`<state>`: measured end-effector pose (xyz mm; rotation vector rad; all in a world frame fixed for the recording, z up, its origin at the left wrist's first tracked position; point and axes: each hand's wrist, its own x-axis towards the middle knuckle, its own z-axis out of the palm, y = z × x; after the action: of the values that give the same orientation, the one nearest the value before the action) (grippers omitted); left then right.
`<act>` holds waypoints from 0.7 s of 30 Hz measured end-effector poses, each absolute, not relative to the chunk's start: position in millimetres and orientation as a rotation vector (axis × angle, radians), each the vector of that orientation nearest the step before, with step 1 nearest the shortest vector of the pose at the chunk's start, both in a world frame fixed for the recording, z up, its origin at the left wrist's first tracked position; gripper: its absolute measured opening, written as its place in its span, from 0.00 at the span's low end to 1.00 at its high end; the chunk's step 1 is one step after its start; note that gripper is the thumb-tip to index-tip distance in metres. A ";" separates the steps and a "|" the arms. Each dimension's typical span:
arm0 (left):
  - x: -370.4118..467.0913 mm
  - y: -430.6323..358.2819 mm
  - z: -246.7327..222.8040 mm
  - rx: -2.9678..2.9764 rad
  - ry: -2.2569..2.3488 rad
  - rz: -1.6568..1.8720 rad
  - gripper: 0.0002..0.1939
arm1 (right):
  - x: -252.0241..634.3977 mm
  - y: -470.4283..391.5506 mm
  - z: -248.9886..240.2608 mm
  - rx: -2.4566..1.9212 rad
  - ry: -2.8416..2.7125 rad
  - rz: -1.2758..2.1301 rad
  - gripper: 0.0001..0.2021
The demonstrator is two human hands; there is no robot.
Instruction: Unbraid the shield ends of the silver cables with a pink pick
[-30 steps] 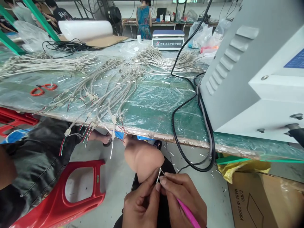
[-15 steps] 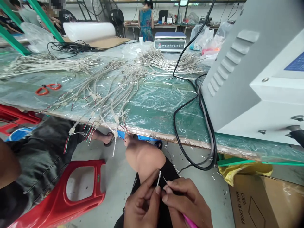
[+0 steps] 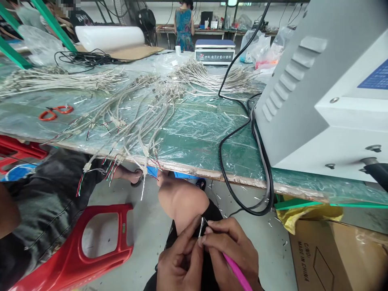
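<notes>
Low over my lap, my left hand (image 3: 182,258) pinches a thin whitish cable end (image 3: 201,227) that points upward between thumb and forefinger. My right hand (image 3: 232,250) is closed around a pink-handled tool (image 3: 238,273), its thin tip near the cable end. Whether the tip touches the cable is too small to tell. Bundles of pale cables (image 3: 163,101) lie on the green, plastic-covered table (image 3: 194,141), some with red, green and black wire ends hanging over its front edge. Orange-handled scissors (image 3: 56,112) rest at the left.
A large grey machine (image 3: 327,133) stands at the right, with black cable loops (image 3: 222,161) hanging off the table edge beside it. A red stool (image 3: 121,238) and a seated person's leg (image 3: 57,202) are at the left. A cardboard box (image 3: 333,258) sits lower right.
My right hand has moved left, closer to my left hand and the cable end. More of the pink handle shows. The whole view has shifted slightly.
</notes>
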<state>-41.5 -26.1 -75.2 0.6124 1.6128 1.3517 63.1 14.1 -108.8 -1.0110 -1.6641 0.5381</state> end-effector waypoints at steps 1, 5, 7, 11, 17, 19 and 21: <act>-40.9 -26.1 -74.3 0.610 1.615 1.352 0.25 | 62.6 14.6 -109.0 -1.022 -1.648 0.551 0.12; -38.1 -26.0 -72.1 0.562 1.601 1.352 0.27 | 61.9 15.6 -108.0 -1.035 -1.617 0.595 0.12; -37.3 -25.6 -72.3 0.532 1.582 1.354 0.28 | 61.9 14.6 -105.5 -1.026 -1.592 0.578 0.12; -36.7 -25.0 -74.9 0.500 1.568 1.368 0.28 | 61.8 11.4 -100.0 -0.982 -1.549 0.508 0.12; -36.8 -26.7 -78.0 0.487 1.573 1.375 0.30 | 65.4 14.8 -102.6 -0.930 -1.665 0.574 0.13; -37.3 -27.3 -77.3 0.492 1.575 1.365 0.29 | 65.9 16.4 -104.1 -0.928 -1.665 0.582 0.13; -37.7 -27.3 -76.0 0.505 1.574 1.363 0.29 | 65.4 17.4 -104.7 -0.944 -1.657 0.570 0.13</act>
<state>-37.7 -27.3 -76.0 0.5046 1.5741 1.3633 65.4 17.4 -104.7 -0.9441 -1.6566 0.5702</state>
